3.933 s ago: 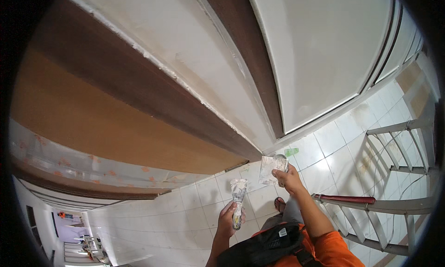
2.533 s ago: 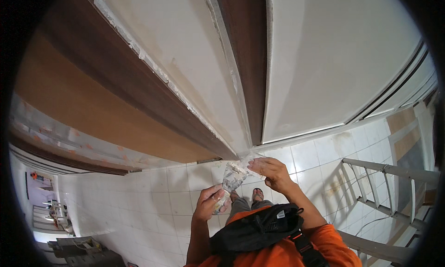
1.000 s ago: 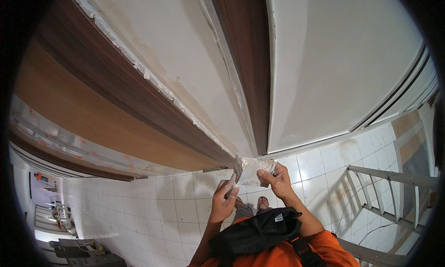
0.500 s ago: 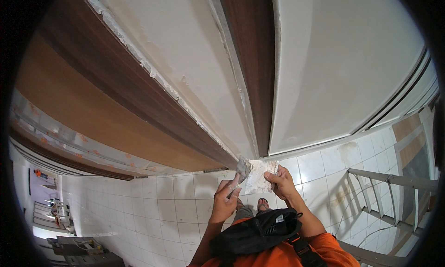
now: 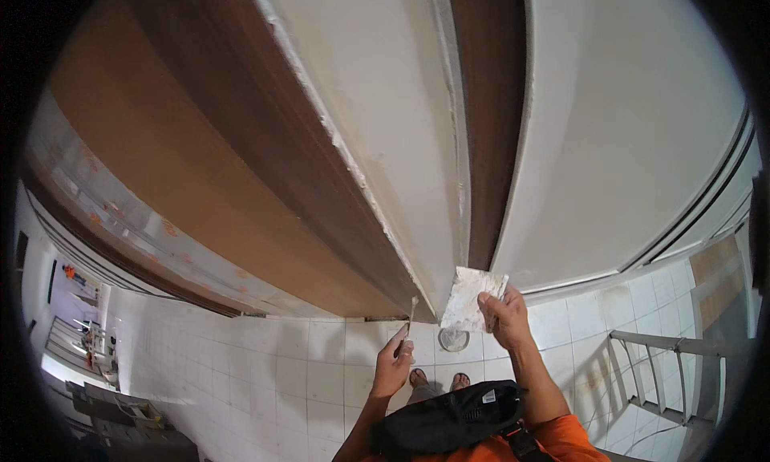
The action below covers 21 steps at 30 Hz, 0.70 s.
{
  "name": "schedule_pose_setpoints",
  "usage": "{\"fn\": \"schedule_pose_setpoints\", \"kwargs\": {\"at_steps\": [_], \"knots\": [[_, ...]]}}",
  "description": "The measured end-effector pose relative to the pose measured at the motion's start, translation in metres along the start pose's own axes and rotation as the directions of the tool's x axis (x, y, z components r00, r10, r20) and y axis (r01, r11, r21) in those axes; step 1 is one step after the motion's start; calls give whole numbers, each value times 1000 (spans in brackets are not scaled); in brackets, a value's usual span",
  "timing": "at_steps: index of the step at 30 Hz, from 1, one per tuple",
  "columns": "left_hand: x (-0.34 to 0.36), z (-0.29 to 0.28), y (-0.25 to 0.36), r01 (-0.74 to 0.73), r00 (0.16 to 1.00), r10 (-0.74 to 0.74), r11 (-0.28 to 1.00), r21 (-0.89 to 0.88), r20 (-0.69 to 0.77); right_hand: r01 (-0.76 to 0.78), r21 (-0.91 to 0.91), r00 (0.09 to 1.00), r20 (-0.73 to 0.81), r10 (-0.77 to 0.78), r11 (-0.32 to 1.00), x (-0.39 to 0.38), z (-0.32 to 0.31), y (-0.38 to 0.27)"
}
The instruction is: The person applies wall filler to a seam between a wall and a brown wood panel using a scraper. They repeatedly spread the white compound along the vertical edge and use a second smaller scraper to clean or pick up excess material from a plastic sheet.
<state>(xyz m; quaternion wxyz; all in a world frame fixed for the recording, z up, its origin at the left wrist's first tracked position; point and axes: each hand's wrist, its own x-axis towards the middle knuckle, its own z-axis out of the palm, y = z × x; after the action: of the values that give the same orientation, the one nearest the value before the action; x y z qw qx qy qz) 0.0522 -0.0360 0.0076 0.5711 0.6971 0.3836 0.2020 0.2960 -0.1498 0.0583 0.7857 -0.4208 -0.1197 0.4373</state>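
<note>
My left hand (image 5: 391, 364) is closed around the handle of a putty knife (image 5: 414, 308), whose narrow blade points up and is seen almost edge-on. Between the thumb and fingers of my right hand (image 5: 508, 319) is a flat, squarish plate (image 5: 465, 298) smeared with whitish putty. Knife and plate are a short way apart. Ahead of both rises a pale wall strip (image 5: 393, 133) with a rough white bead of filler along its left edge. On the floor beneath the plate, a round container (image 5: 454, 341) with pale stuff in it is partly covered.
Dark brown frame boards (image 5: 489, 133) flank the pale strip. A large whitish panel (image 5: 626, 149) fills the right side, a tan panel (image 5: 176, 149) the left. At the lower right, a metal ladder (image 5: 666, 346) stands on the white tiled floor (image 5: 257, 382). A black bag (image 5: 449, 420) hangs at my front.
The putty knife has come off the plate and turned edge-on. My hands have moved apart, the right one rightward with the plate. The view has shifted, and the round floor container now shows.
</note>
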Motion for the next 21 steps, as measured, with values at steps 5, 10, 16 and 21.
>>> {"fn": "schedule_pose_setpoints", "kwargs": {"at_steps": [5, 10, 16, 21], "knots": [[-9, -30, -4, 213, 976, -216, 970, -116, -15, 334, -325, 941, 67, -331, 885, 12, 91, -66], [-17, -59, -10, 193, 981, -192, 971, -140, 22, 712, -664, 580, 372, -725, 229, 25, 163, -116], [-24, -113, -31, 185, 983, -182, 963, -197, 36, 756, -382, 626, 188, -757, 531, 41, 185, -108], [-27, -144, -61, 269, 963, -263, 917, -295, 59, 757, -422, 593, 123, -795, 499, 35, 188, -106]]}}
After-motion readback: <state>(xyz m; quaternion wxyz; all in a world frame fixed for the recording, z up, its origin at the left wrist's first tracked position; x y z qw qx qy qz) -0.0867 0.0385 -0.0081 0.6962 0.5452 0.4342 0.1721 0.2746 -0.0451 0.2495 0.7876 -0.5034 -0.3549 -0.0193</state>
